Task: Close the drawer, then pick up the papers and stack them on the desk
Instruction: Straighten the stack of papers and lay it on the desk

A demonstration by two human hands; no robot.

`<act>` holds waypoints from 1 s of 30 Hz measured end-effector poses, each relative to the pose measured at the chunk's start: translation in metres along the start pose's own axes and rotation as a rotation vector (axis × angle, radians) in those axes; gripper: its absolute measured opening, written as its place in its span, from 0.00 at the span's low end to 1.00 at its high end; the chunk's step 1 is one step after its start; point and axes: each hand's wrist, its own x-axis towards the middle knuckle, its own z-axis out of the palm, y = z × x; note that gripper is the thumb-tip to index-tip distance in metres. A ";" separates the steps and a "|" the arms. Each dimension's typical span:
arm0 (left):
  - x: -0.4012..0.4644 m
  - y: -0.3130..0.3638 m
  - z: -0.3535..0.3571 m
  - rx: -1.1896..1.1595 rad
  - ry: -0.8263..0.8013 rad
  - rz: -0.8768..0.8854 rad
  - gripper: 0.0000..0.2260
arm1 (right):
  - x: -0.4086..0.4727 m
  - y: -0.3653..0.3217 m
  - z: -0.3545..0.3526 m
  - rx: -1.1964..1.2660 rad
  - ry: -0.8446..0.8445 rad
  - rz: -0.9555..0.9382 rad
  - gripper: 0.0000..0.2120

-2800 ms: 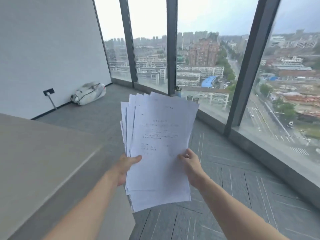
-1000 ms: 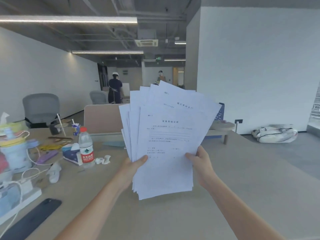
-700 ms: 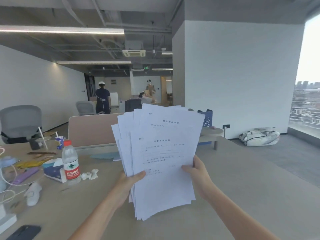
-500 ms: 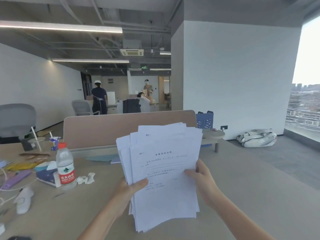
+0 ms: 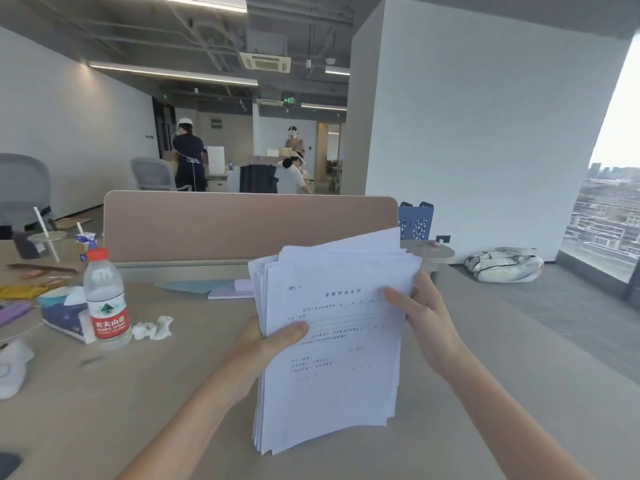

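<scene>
Moved: papers (image 5: 332,344) have dropped lower and squared up; a moment ago they fanned wide, now the edges nearly line up.
Papers: upright above the desk (image 5: 121,393), bottom edge close to it; I cannot tell if it touches.
Left hand (image 5: 263,348): clamped on the papers' left edge, thumb across the front.
Right hand (image 5: 426,320): closed on their upper right edge, slid higher than before.
Meaning: I judge we are past pickup and aligning the stack; laying it flat is left.
Drawer: out of view.
Left of papers: bottle (image 5: 105,303), tissue box (image 5: 62,311), well apart.
Behind papers: divider (image 5: 242,226).
</scene>
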 end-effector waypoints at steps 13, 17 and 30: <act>-0.021 0.009 0.005 0.038 -0.032 -0.008 0.13 | -0.012 -0.031 0.007 -0.136 -0.043 -0.181 0.36; -0.024 0.006 0.005 0.019 -0.058 -0.016 0.09 | -0.016 -0.027 0.006 -0.244 -0.017 -0.272 0.37; -0.032 -0.042 0.001 0.073 0.025 -0.111 0.14 | -0.015 0.002 0.006 -0.078 0.079 -0.178 0.33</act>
